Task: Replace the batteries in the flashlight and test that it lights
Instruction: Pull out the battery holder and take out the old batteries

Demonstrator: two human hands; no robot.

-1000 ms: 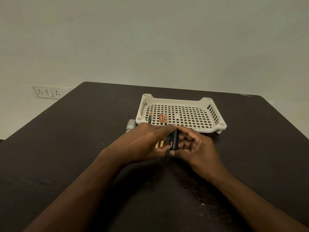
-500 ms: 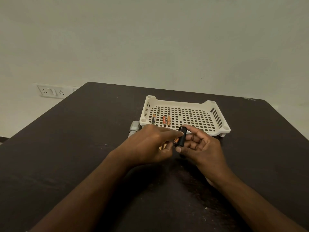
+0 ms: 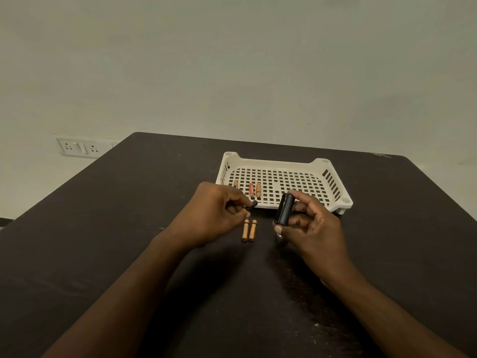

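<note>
My right hand (image 3: 311, 228) grips a black battery holder (image 3: 284, 209), held upright between thumb and fingers just in front of the tray. My left hand (image 3: 214, 215) pinches a small dark battery (image 3: 251, 204) at its fingertips, a hand's width left of the holder. Two copper-coloured batteries (image 3: 248, 230) lie side by side on the dark table (image 3: 129, 215) between my hands. Three more batteries (image 3: 254, 189) lie in the left part of the white perforated tray (image 3: 333, 192). The flashlight body is hidden behind my left hand.
A small dark part (image 3: 280, 239) lies on the table under my right thumb. A wall socket plate (image 3: 80, 147) sits on the wall beyond the table's left edge. The wall stands just behind the table's far edge.
My hands have parted: the left drew a battery away to the left, the right lifted the holder to the right. The two copper batteries on the table have come into view.
</note>
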